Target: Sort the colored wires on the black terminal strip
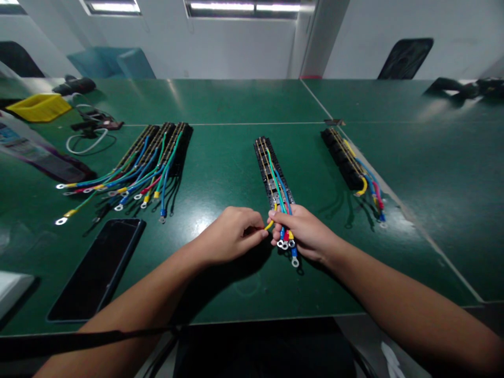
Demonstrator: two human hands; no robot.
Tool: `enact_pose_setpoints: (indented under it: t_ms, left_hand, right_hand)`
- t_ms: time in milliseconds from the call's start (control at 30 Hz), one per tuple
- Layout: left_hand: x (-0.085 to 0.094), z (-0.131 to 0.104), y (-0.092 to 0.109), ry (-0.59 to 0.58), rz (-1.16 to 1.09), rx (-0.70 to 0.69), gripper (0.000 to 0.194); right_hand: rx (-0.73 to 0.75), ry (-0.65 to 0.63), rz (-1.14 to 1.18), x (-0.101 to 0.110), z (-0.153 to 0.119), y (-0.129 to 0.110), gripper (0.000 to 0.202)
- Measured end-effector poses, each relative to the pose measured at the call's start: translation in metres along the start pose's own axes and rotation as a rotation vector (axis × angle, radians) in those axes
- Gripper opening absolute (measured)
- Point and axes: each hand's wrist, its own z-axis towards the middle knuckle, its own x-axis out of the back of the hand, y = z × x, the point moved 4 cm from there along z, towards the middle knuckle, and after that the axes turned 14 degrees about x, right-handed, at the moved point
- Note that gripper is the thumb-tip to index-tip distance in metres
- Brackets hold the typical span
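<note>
A black terminal strip (271,176) with brass-coloured rails lies lengthwise in front of me on the green table. Green, blue, red and yellow wires run along it toward me. My right hand (305,231) is closed around the wire bundle (284,207) at the strip's near end. Ring terminals (294,257) stick out below its fingers. From the left, my left hand (236,234) pinches a short yellow wire (270,226) between thumb and forefinger. Its tip is hidden by the fingers.
Several wired strips (173,142) lie side by side at left, their ring-ended wires fanned out. Another wired strip (342,157) is at right. A phone (98,268), a plastic bottle (37,152), a yellow bin (39,107) and a cable (88,149) occupy the left side.
</note>
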Motion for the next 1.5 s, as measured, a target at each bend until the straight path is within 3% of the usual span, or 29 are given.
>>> enact_pose_setpoints:
  t_ms: [833, 1033, 1267, 1500]
  left_hand:
    - [0.002, 0.001, 0.002, -0.042, 0.015, -0.028, 0.027]
    - [0.002, 0.001, -0.002, -0.025, -0.063, 0.054, 0.021]
    - [0.001, 0.001, -0.002, -0.057, -0.076, 0.057, 0.028]
    - [-0.002, 0.001, -0.008, -0.171, -0.355, 0.223, 0.032]
  right_hand:
    - [-0.023, 0.011, -0.033, -0.001, -0.001, -0.002, 0.016]
    - [-0.016, -0.015, 0.001, -0.001, 0.0, 0.0, 0.018]
    - [-0.008, -0.021, -0.026, 0.0, 0.0, 0.001, 0.016]
    - [-0.008, -0.025, -0.046, 0.002, 0.001, 0.002, 0.022]
